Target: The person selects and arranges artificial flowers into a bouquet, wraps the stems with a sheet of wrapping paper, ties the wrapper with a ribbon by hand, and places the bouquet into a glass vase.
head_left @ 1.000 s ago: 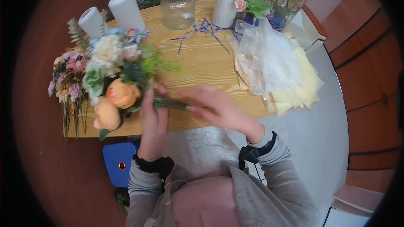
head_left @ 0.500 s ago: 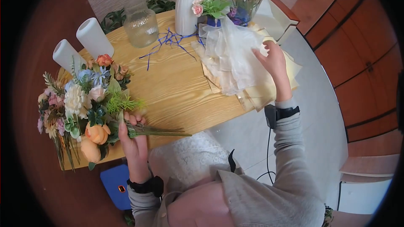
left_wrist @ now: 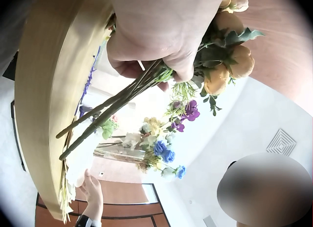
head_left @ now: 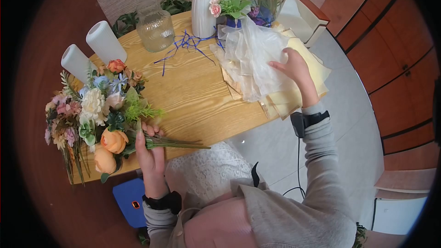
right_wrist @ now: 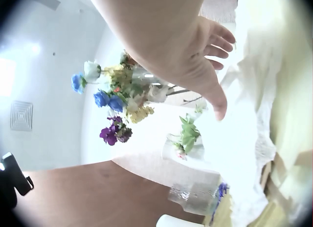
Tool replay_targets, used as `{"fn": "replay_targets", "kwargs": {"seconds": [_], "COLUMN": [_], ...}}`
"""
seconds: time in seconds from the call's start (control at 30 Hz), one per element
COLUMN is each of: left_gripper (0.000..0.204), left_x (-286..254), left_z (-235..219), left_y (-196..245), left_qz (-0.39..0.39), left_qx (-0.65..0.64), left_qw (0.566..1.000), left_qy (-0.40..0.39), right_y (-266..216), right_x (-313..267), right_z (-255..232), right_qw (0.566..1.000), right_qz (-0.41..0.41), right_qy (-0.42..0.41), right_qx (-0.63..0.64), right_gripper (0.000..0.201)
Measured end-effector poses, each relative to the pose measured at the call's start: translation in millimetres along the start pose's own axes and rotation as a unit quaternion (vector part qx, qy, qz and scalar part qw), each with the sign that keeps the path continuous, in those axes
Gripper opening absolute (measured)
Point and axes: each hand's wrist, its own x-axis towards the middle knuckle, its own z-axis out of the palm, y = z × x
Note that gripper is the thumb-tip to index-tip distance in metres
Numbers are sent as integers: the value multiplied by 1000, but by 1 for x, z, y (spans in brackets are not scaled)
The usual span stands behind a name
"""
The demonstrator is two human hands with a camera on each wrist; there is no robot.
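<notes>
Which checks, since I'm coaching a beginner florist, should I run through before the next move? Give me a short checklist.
1. Bouquet secured: ok; the left hand grips its stems.
2. Right hand free: ok; it appears to hold nothing.
3. Right hand touching the white wrap: cannot tell.
4. One sheet set apart: not ok; the white wrap lies bunched over the yellow sheets.
5. Blue ribbons sorted: not ok; they lie tangled.
6. Working room: ok; bare table shows between bouquet and wrap.
</notes>
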Motion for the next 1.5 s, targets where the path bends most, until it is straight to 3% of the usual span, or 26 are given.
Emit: {"fn": "replay_targets", "kwargs": {"seconds": [0.03, 0.07, 0.13, 0.2, 0.23, 0.27, 0.3, 0.37, 0.4, 0.47, 0.6, 0.7, 0.73, 0.8, 0.87, 0.97, 1.03, 1.07, 1.13, 1.2, 1.27, 1.4, 1.47, 1.5], "left_gripper": [24, 21, 21, 21, 21, 21, 21, 21, 21, 21, 21, 23, 24, 26, 25, 26, 26, 27, 28, 30, 24, 28, 27, 26], "left_x": [-1, -2, -3, -4, -3, -3, -3, -2, -3, -3, -4, -5, -7, -12, -18, -31, -37, -40, -44, -45, -44, -42, -41, -39], "left_z": [2, 3, 1, -2, -4, -6, -7, -9, -9, -9, -9, -8, -9, -12, -12, -13, -11, -13, -25, -28, -26, -37, -32, -34], "left_y": [0, 1, 4, 7, 8, 9, 10, 11, 10, 10, 14, 23, 28, 38, 48, 61, 70, 74, 76, 81, 83, 76, 75, 74], "left_qz": [-6, -11, -10, -9, -6, -4, -4, -3, -4, -3, 4, 25, 39, 60, 71, 109, 120, 126, 140, 144, 136, 136, 110, 103], "left_qx": [-4, -8, -6, -6, -4, -3, -3, -11, -11, -13, -19, -19, -24, -25, -54, -56, -58, -64, -60, -50, -78, -73, -71, -72], "left_qw": [1000, 1000, 1000, 1000, 1000, 1000, 1000, 1000, 1000, 1000, 1000, 999, 999, 998, 996, 992, 991, 990, 988, 988, 987, 988, 990, 991], "left_qy": [1, 3, 4, 7, 14, 21, 22, 16, 17, 12, 12, 12, 6, 6, -22, 10, 21, 22, 20, 31, 23, 24, 44, 43], "right_y": [-3, -1, 13, 39, 47, 46, 35, 2, -10, -35, -96, -130, -147, -185, -216, -244, -256, -262, -269, -269, -267, -255, -243, -235], "right_x": [-2, 1, 15, 29, 34, 38, 41, 44, 43, 43, 39, 35, 30, 15, -5, -41, -62, -74, -98, -113, -126, -114, -91, -91], "right_z": [-2, -1, 0, -7, -16, -25, -40, -78, -87, -99, -104, -83, -73, -51, -31, 23, 45, 48, 49, 58, 58, 36, 27, 33], "right_qw": [995, 995, 994, 992, 933, 800, 800, 564, 564, 528, 542, 649, 643, 765, 816, 788, 757, 750, 809, 794, 834, 821, 779, 806], "right_qz": [-17, -18, 103, 101, 162, 211, 212, 216, 217, 135, 97, 33, 32, -57, -167, -241, -282, -286, -272, -288, -290, -302, -310, -325], "right_qy": [-63, -63, 40, 67, 52, 33, 32, -51, -52, -128, -185, -196, -203, -267, -313, -368, -483, -490, -489, -512, -436, -431, -506, -463], "right_qx": [-78, -77, -20, 46, 316, 560, 560, 795, 795, 829, 814, 734, 738, 583, 457, 431, 337, 339, 180, 156, 173, 222, 203, 175], "right_gripper": [27, 27, 28, 23, 25, 26, 26, 32, 32, 35, 34, 31, 31, 24, 29, 24, 24, 24, 29, 36, 42, 48, 50, 49]}}
